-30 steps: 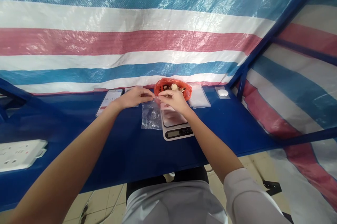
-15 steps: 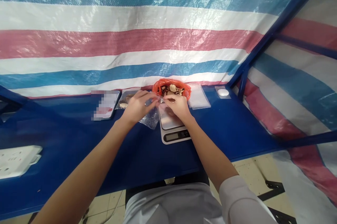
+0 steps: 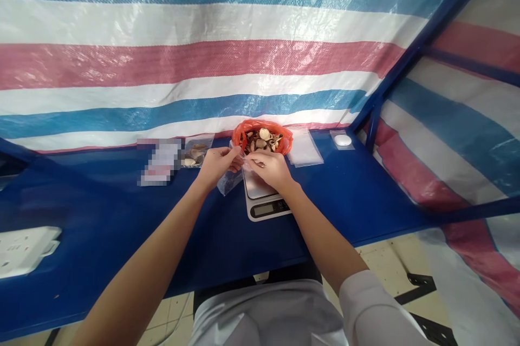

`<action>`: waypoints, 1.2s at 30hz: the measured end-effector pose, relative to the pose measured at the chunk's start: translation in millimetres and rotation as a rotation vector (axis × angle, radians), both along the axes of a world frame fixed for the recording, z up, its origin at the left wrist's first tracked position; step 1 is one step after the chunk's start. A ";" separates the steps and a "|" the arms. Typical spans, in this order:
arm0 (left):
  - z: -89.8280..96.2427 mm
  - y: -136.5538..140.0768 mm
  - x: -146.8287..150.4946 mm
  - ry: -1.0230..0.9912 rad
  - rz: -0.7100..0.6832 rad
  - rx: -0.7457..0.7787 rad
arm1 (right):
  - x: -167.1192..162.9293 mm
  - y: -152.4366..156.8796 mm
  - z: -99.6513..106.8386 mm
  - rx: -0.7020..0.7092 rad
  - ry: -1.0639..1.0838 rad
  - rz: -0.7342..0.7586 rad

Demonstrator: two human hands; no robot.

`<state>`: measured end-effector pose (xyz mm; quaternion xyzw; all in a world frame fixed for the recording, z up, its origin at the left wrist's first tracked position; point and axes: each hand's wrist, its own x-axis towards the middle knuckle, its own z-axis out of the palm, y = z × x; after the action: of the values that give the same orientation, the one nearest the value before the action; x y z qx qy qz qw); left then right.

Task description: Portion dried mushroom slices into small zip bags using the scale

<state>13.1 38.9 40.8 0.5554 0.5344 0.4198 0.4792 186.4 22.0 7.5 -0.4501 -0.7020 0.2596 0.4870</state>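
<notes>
A clear plastic bag (image 3: 230, 181) hangs between my hands, its top edge pinched by both. My left hand (image 3: 221, 164) is closed on the bag's left side, thumb against the fingers. On its right side, my right hand (image 3: 270, 168) pinches the edge above a kitchen scale (image 3: 257, 188). The scale's plate is partly hidden by my right hand. Right behind my hands, an open red plastic bag (image 3: 287, 142) holds dried brown and pale pieces (image 3: 263, 140), which look like dried mushrooms or herbs. Left of my left hand lies a filled clear bag (image 3: 197, 154) with similar pieces.
Flat clear bags (image 3: 305, 148) lie right of the red bag. Farther right, a white oval object (image 3: 342, 140) sits on a small clear packet. A blurred-out phone-like item (image 3: 162, 161) lies left; a white power strip (image 3: 28, 249) is at the blue table's (image 3: 122, 216) left edge.
My left hand has drawn down and its fingers have curled in on the clear bag's edge. My right hand has shifted slightly left and down, uncovering more of the red bag's contents.
</notes>
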 end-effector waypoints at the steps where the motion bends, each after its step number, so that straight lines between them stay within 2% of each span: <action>1: 0.0 -0.4 -0.5 -0.007 -0.003 0.000 | 0.8 -0.1 0.8 -0.010 0.003 0.010; 6: 1.0 -4.9 -0.7 0.035 -0.043 0.042 | 6.9 4.5 4.7 -0.109 0.103 -0.033; 10: 6.1 -10.4 1.2 0.068 -0.154 0.070 | 11.0 8.2 5.3 -0.176 0.142 -0.046; 15: 9.2 -12.4 -1.7 0.123 -0.323 0.103 | 15.0 10.0 4.4 -0.191 0.084 -0.017; 18: 9.5 -12.1 -4.3 0.162 -0.357 0.123 | 16.9 9.8 6.0 -0.180 0.031 0.002; 24: 14.7 -14.6 -3.9 0.178 -0.414 0.157 | 17.4 5.4 11.2 -0.284 0.107 0.110; 27: 15.7 -15.3 -5.3 0.233 -0.415 0.177 | 18.9 5.7 10.5 -0.285 0.118 0.093; 30: 15.4 -13.8 -12.0 0.396 -0.346 0.234 | 22.9 7.8 9.1 -0.341 0.176 0.069; 33: 15.5 -10.8 -21.3 0.617 -0.237 0.373 | 28.3 9.6 9.4 -0.356 0.215 0.042; 36: 15.1 -9.8 -26.0 0.737 -0.208 0.513 | 31.1 9.7 11.9 -0.330 0.198 0.020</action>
<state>-13.0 29.2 55.9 0.8190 0.4894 0.2626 0.1438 217.4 31.7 19.4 -0.4891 -0.6030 0.4190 0.4707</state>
